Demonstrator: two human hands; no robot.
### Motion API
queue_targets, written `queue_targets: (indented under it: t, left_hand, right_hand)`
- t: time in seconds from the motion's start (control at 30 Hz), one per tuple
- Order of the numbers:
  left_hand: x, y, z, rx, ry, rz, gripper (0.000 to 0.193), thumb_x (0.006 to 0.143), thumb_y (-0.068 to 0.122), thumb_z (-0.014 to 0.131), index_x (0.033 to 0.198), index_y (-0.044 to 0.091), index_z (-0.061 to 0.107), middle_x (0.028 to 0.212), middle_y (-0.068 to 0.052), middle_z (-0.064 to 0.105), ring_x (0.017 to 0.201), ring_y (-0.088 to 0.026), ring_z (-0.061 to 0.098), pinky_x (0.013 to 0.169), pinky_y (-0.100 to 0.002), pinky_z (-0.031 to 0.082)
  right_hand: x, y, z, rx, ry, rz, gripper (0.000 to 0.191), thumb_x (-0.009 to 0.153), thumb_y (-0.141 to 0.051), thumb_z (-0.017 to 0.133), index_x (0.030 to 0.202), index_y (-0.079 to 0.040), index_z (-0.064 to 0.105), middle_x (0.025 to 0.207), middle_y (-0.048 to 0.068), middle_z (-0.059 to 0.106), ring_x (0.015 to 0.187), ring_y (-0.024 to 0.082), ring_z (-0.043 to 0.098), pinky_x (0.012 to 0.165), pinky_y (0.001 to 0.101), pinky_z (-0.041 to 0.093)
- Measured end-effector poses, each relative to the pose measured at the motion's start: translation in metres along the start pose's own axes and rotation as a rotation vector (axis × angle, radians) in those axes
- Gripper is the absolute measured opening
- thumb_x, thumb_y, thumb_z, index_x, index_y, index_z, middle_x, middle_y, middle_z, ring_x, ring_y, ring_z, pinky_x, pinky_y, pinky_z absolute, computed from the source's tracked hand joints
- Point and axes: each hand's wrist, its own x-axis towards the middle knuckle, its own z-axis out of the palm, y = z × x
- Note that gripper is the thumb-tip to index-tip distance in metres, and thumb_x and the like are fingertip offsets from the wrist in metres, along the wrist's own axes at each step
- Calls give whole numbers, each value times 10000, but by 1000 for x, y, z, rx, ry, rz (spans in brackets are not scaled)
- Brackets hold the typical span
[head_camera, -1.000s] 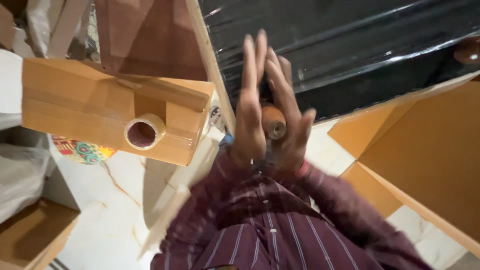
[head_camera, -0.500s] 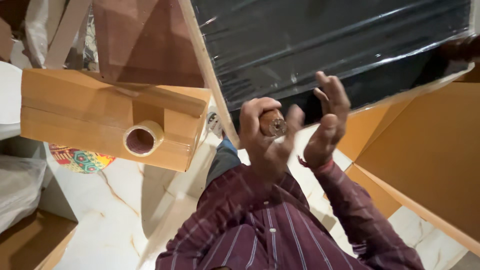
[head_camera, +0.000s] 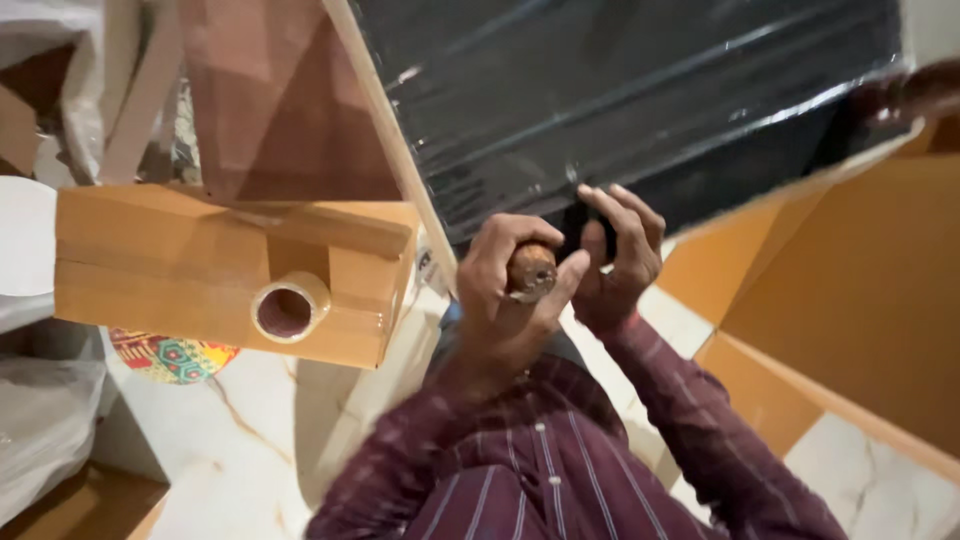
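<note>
Currently left hand (head_camera: 515, 300) grips a wooden handle (head_camera: 531, 270); right hand (head_camera: 620, 255), fingers curled, presses the black film (head_camera: 640, 90) near the panel's lower edge. Tool tip hidden.

sleeves (head_camera: 640, 440): maroon, pale stripes | panel (head_camera: 640, 90): glossy black | box (head_camera: 220, 270): tan | handle (head_camera: 530, 270): brown, possibly wooden | floor (head_camera: 250, 440): white marble
</note>
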Motion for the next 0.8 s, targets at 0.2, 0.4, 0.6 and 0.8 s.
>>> queue_targets:
  t: [0.2, 0.4, 0.6, 0.8]
  left_hand:
    - [-8, -43, 0, -96, -157, -50, 247, 842, 99, 886, 901, 99, 646, 843, -20, 685, 738, -125, 673, 686, -280, 542]
    - [54, -34, -50, -342, -994, -115, 249, 760, 89, 863, 882, 62, 648, 828, -49, 668, 724, -135, 657, 638, -307, 532]
    - [-15, 6, 27, -44, 289, -52, 329, 863, 66, 810, 1075, 45, 559, 990, -96, 590, 880, -193, 608, 793, -328, 528]
    - [16, -34, -13, -241, -305, -60, 283, 803, 53, 883, 887, 80, 614, 798, -4, 637, 699, -105, 623, 644, -267, 517]
  right_hand:
    - [-5, 6, 6, -31, 2, -59, 211, 1036, 1, 589, 1233, -3, 666, 1235, 83, 732, 1242, 303, 633, 1079, 399, 506]
    - [-2, 4, 5, -42, -24, -100, 232, 1027, 0, 598, 1254, -5, 647, 1252, 96, 726, 1245, 313, 641, 1079, 409, 507]
    - [4, 4, 6, -50, -7, -101, 253, 1011, -42, 617, 1260, -16, 649, 1243, 102, 733, 1220, 308, 657, 1068, 406, 519]
    - [3, 8, 6, -72, -15, -147, 258, 1019, -61, 580, 1262, -5, 648, 1245, 118, 731, 1215, 312, 662, 1070, 416, 522]
